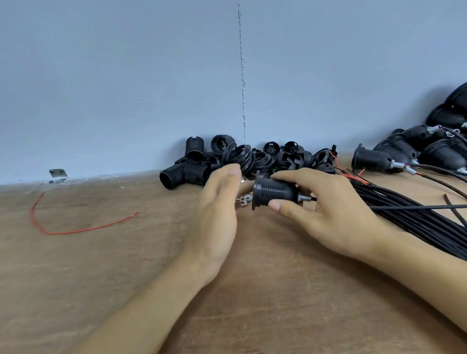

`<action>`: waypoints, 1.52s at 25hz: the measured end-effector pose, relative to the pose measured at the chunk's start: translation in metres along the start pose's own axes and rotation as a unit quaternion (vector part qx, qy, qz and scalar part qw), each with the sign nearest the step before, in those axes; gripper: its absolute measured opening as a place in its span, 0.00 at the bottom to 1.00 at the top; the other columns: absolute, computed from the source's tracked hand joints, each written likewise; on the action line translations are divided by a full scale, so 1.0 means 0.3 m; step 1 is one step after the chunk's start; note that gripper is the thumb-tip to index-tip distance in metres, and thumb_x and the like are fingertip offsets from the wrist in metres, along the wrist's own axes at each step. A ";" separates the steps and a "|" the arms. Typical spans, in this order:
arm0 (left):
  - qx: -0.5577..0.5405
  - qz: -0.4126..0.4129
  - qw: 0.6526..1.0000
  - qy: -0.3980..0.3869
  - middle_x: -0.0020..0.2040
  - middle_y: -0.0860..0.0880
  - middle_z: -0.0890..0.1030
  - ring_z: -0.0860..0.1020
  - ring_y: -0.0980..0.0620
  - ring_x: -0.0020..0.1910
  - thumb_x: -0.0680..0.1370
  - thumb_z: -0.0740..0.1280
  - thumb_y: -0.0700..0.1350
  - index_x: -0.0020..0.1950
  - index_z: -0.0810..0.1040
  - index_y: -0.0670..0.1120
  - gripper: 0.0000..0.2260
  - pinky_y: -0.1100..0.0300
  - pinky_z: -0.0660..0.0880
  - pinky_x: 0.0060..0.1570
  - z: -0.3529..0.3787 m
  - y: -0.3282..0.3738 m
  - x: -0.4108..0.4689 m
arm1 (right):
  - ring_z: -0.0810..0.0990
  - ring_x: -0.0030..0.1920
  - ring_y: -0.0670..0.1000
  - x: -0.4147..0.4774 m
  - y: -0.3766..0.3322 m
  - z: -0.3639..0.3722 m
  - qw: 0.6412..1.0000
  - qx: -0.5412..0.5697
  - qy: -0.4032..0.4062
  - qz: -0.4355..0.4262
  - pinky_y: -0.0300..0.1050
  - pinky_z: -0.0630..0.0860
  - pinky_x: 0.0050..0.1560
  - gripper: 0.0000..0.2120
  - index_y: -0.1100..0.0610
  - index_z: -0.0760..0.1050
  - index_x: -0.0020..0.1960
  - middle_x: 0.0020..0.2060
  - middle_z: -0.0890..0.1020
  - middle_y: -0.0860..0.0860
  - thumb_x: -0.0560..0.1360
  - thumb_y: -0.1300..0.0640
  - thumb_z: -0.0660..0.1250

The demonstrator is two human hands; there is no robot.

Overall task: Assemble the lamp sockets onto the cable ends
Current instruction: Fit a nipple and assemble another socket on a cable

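Observation:
My right hand [327,210] grips a black threaded lamp socket [275,192] lying sideways, thumb below and fingers above. A metal bushing and a black cable come out of its right end. Metal wire terminals [241,200] stick out of its left, flanged end. My left hand [218,207] is just left of the socket with fingers nearly straight, close to the terminals; its fingertips are blurred, and whether they touch the terminals is not clear. A bundle of black cables [418,216] runs off to the right under my right wrist.
A pile of loose black socket shells and rings [242,159] lies against the blue wall. Finished sockets on cables [423,150] are heaped at the far right. A loose red wire [60,230] lies on the wooden table [93,276] at left. A metal bracket [58,175] sits at the wall.

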State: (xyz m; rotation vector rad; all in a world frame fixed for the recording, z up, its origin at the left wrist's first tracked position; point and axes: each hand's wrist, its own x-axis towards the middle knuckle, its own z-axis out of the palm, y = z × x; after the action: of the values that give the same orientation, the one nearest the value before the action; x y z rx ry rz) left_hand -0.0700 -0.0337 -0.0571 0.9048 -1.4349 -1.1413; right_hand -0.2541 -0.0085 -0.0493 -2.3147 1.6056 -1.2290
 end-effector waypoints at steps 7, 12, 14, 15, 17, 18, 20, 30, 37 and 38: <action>0.041 0.082 0.996 -0.015 0.56 0.56 0.86 0.78 0.67 0.62 0.83 0.58 0.56 0.60 0.77 0.56 0.12 0.76 0.68 0.58 0.021 0.020 -0.032 | 0.76 0.50 0.31 0.016 0.032 -0.009 0.997 0.031 0.050 0.055 0.21 0.67 0.47 0.15 0.50 0.80 0.61 0.46 0.81 0.35 0.75 0.50 0.73; 0.101 0.073 0.992 0.000 0.52 0.59 0.87 0.77 0.73 0.58 0.86 0.55 0.54 0.55 0.77 0.61 0.10 0.81 0.64 0.52 0.024 0.024 -0.040 | 0.77 0.51 0.29 0.010 0.045 -0.006 0.994 0.058 0.066 0.070 0.20 0.67 0.47 0.14 0.49 0.80 0.60 0.46 0.80 0.30 0.75 0.51 0.73; 0.104 0.087 0.991 0.005 0.50 0.61 0.86 0.78 0.73 0.56 0.86 0.56 0.52 0.55 0.78 0.60 0.10 0.81 0.65 0.52 0.031 0.025 -0.045 | 0.77 0.51 0.30 0.008 0.047 -0.006 0.993 0.072 0.062 0.075 0.21 0.68 0.47 0.14 0.48 0.80 0.61 0.47 0.81 0.31 0.75 0.51 0.73; 0.102 0.098 0.990 0.008 0.50 0.61 0.86 0.79 0.72 0.56 0.87 0.57 0.51 0.54 0.78 0.60 0.11 0.81 0.66 0.52 0.034 0.025 -0.046 | 0.78 0.52 0.31 0.008 0.047 -0.007 0.992 0.079 0.061 0.079 0.21 0.68 0.47 0.14 0.47 0.80 0.61 0.48 0.81 0.31 0.76 0.50 0.72; 0.093 0.111 0.989 0.021 0.48 0.61 0.86 0.81 0.69 0.55 0.86 0.57 0.51 0.54 0.80 0.58 0.11 0.79 0.68 0.52 0.035 0.021 -0.046 | 0.78 0.53 0.31 0.009 0.046 -0.008 0.990 0.097 0.061 0.084 0.21 0.68 0.47 0.15 0.47 0.79 0.62 0.49 0.81 0.32 0.76 0.50 0.72; 0.089 0.110 0.990 0.025 0.48 0.61 0.87 0.81 0.69 0.55 0.85 0.57 0.53 0.54 0.80 0.58 0.11 0.78 0.69 0.52 0.033 0.019 -0.044 | 0.78 0.53 0.31 0.009 0.045 -0.009 0.989 0.105 0.062 0.084 0.21 0.68 0.47 0.15 0.48 0.79 0.62 0.49 0.81 0.33 0.76 0.51 0.72; 0.091 0.094 0.991 0.024 0.49 0.61 0.86 0.81 0.67 0.55 0.83 0.56 0.58 0.54 0.80 0.61 0.12 0.75 0.70 0.53 0.030 0.010 -0.039 | 0.78 0.53 0.30 0.006 0.040 -0.007 0.988 0.115 0.067 0.081 0.20 0.68 0.46 0.16 0.48 0.79 0.63 0.50 0.81 0.33 0.76 0.51 0.72; -0.013 0.037 0.999 -0.001 0.58 0.56 0.85 0.79 0.58 0.65 0.79 0.57 0.60 0.60 0.78 0.58 0.16 0.49 0.67 0.72 0.015 0.007 -0.002 | 0.79 0.52 0.37 0.005 0.030 0.016 0.998 0.038 -0.025 0.052 0.26 0.71 0.53 0.20 0.49 0.79 0.64 0.53 0.83 0.39 0.74 0.46 0.72; 0.058 0.038 0.998 -0.002 0.50 0.60 0.86 0.80 0.66 0.57 0.85 0.58 0.56 0.55 0.80 0.55 0.12 0.59 0.70 0.63 0.041 -0.001 -0.028 | 0.75 0.50 0.38 0.029 0.069 -0.018 0.995 -0.013 0.063 0.074 0.19 0.64 0.49 0.21 0.52 0.77 0.67 0.56 0.81 0.45 0.76 0.53 0.73; 0.071 0.033 0.997 -0.003 0.50 0.61 0.86 0.80 0.67 0.57 0.86 0.58 0.54 0.54 0.80 0.55 0.12 0.59 0.70 0.63 0.042 -0.005 -0.028 | 0.74 0.52 0.40 0.038 0.075 -0.021 0.994 -0.033 0.076 0.068 0.21 0.63 0.51 0.21 0.53 0.75 0.69 0.57 0.80 0.47 0.77 0.54 0.72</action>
State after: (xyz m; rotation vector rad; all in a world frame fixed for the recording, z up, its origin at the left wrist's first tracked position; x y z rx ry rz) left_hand -0.0811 -0.0239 -0.0607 0.9462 -1.5548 -1.0028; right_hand -0.2737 -0.0256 -0.0492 -2.1538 1.8445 -1.3688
